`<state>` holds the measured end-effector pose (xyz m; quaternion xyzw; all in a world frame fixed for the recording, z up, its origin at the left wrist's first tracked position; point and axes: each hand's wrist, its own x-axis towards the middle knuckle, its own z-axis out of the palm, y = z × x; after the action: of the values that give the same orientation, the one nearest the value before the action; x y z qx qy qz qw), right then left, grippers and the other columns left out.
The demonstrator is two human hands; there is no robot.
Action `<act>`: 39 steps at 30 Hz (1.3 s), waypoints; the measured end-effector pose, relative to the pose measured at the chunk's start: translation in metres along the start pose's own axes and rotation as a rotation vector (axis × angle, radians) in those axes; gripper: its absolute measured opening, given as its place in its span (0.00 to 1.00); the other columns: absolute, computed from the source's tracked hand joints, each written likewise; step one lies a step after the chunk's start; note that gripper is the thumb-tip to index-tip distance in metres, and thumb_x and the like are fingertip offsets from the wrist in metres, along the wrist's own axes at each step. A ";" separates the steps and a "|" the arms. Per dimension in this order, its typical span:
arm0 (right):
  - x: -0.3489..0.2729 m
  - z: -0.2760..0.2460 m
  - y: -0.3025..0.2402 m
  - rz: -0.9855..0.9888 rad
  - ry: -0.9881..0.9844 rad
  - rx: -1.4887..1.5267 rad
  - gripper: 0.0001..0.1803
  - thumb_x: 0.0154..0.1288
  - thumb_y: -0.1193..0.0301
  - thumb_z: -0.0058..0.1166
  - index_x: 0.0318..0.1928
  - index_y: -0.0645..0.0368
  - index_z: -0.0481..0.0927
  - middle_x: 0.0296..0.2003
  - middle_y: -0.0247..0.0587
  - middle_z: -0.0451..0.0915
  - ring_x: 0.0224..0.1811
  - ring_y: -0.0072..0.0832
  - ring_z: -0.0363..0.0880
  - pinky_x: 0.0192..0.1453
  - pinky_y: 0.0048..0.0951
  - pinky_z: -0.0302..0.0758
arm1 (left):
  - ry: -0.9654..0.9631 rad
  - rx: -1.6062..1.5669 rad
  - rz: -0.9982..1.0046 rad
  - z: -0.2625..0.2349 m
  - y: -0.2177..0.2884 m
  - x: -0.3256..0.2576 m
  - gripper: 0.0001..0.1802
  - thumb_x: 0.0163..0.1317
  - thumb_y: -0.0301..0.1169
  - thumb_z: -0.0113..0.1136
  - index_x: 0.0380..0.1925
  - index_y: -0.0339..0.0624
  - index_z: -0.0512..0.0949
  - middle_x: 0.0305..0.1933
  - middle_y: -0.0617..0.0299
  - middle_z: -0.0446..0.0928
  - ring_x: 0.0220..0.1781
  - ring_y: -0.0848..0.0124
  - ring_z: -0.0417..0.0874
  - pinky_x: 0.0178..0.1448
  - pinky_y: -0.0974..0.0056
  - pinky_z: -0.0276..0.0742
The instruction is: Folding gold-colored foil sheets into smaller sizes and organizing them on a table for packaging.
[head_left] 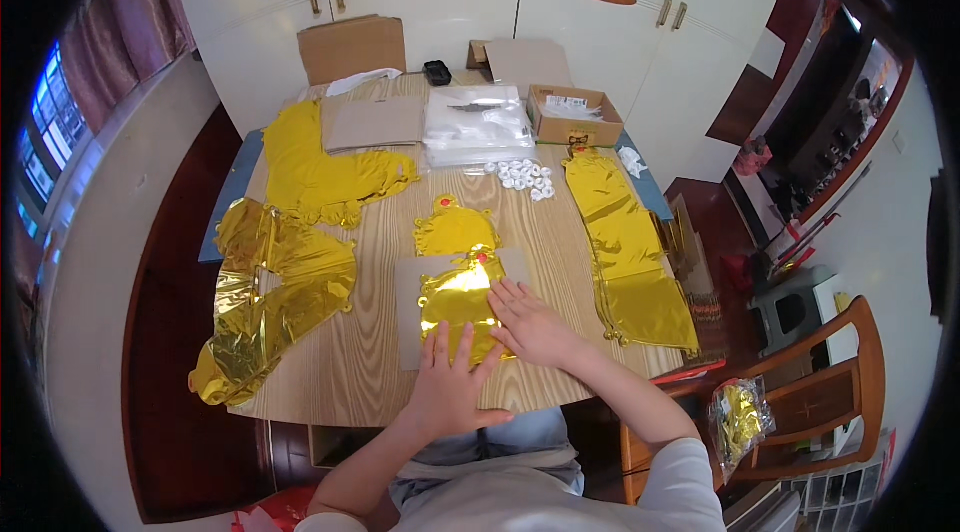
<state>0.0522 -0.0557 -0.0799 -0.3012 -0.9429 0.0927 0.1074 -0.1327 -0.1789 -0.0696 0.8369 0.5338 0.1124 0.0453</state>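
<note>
A gold foil balloon (450, 294), flat and folded, lies on a grey-brown cardboard sheet (408, 337) near the table's front edge. Its upper part (455, 232) stretches past the sheet's far edge and carries small red spots. My left hand (452, 387) presses on the balloon's near end with its fingers spread. Stretched along its right side are the fingers of my right hand (530, 322), palm down. Neither hand grips anything. More flat gold foil balloons lie in piles at the far left (315, 162), near left (280, 282) and right (630, 252).
Behind the balloon sit several white ribbon rolls (522, 177), a stack of clear plastic bags (478, 127), cardboard sheets (372, 122) and an open carton (575, 117). A wooden chair (830, 392) with a bagged gold item (740, 422) stands at the right.
</note>
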 end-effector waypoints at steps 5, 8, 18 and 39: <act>0.019 0.011 0.016 0.035 0.026 -0.087 0.34 0.73 0.56 0.41 0.66 0.74 0.62 0.68 0.62 0.60 0.74 0.49 0.54 0.77 0.47 0.50 | -0.016 -0.005 0.004 -0.002 0.000 0.000 0.54 0.46 0.74 0.56 0.68 0.51 0.65 0.72 0.34 0.53 0.72 0.27 0.47 0.71 0.29 0.43; 0.027 0.017 0.023 0.060 0.067 -0.131 0.34 0.73 0.56 0.40 0.66 0.74 0.62 0.68 0.63 0.61 0.74 0.49 0.54 0.77 0.47 0.50 | -0.010 -0.018 0.004 -0.003 0.000 0.001 0.54 0.46 0.73 0.56 0.68 0.52 0.65 0.71 0.34 0.53 0.72 0.27 0.47 0.71 0.29 0.43; 0.056 0.019 0.044 0.146 0.204 -0.106 0.30 0.70 0.57 0.45 0.64 0.66 0.68 0.66 0.54 0.65 0.70 0.46 0.60 0.73 0.47 0.55 | 0.003 -0.030 0.009 -0.003 0.000 0.000 0.53 0.48 0.73 0.55 0.68 0.52 0.65 0.71 0.33 0.54 0.71 0.26 0.48 0.70 0.28 0.45; 0.044 0.014 0.031 0.157 0.346 -0.033 0.15 0.61 0.59 0.61 0.39 0.55 0.75 0.37 0.44 0.75 0.45 0.42 0.73 0.50 0.43 0.67 | -0.016 0.043 -0.008 -0.002 0.024 -0.015 0.50 0.48 0.77 0.48 0.68 0.64 0.66 0.73 0.41 0.56 0.71 0.29 0.50 0.62 0.18 0.44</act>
<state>0.0301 -0.0068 -0.0940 -0.3871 -0.8854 0.0321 0.2554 -0.1181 -0.2022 -0.0655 0.8364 0.5391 0.0942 0.0320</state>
